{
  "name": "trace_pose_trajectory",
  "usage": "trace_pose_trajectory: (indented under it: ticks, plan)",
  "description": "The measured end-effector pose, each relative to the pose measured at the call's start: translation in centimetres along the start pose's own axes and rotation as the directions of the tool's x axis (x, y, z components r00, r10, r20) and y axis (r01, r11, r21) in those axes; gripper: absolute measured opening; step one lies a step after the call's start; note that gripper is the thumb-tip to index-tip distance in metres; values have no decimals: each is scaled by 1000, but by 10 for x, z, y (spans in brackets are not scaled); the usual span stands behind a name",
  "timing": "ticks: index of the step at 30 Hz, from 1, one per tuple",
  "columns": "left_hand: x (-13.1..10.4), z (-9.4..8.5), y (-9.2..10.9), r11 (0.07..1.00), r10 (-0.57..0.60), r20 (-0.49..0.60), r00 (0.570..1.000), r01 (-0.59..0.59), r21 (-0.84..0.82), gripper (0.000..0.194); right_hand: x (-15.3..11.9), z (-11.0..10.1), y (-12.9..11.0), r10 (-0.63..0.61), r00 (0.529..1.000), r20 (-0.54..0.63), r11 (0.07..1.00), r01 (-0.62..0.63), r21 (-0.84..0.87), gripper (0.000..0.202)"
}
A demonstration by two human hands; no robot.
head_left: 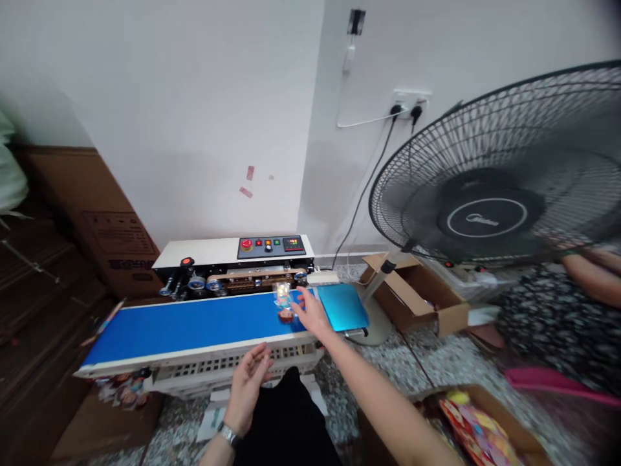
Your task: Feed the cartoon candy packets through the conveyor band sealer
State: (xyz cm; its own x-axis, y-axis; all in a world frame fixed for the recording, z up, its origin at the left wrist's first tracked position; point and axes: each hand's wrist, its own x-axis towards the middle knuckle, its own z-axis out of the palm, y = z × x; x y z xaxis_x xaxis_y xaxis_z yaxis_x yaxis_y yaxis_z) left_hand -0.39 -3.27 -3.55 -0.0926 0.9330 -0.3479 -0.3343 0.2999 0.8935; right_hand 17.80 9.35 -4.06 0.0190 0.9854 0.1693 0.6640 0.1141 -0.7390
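Observation:
A sealing machine with a control panel (270,246) stands against the wall, a blue conveyor belt (194,327) along its front. Near the right end of the belt lies a small clear bag with a doll-like figure (284,303), its top edge by the machine's sealing band. My right hand (309,312) is just right of the bag, fingers apart and fingertips close to it; whether they touch is unclear. My left hand (250,382), with a metal watch at the wrist, hovers in front of the belt's near edge, fingers loosely curled and apart, holding nothing.
A large fan (485,217) stands at the right. Below it is an open cardboard box (412,294). Another box with colourful packets (478,427) sits at the lower right. White crates (194,372) are under the belt. Another person's arm (594,275) shows at the right edge.

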Motion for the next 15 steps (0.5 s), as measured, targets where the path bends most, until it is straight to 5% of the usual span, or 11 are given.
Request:
trace_pose_trajectory:
  ticks: [4, 8, 12, 15]
  plan:
    - [2, -12, -17, 983, 62, 38, 997, -68, 172, 48, -55, -45, 12, -60, 993, 98, 998, 60, 4, 39]
    - [0, -21, -25, 950, 69, 87, 994, -93, 298, 48, -116, -128, 54, 177, 984, -32, 976, -179, -125, 31]
    - [0, -23, -23, 934, 38, 99, 994, -71, 351, 51, -192, -195, 104, 432, 873, -225, 884, -459, -85, 29]
    - [-1, -21, -22, 926, 38, 105, 994, -74, 369, 52, -261, -202, 129, 597, 754, -276, 792, -608, 53, 17]
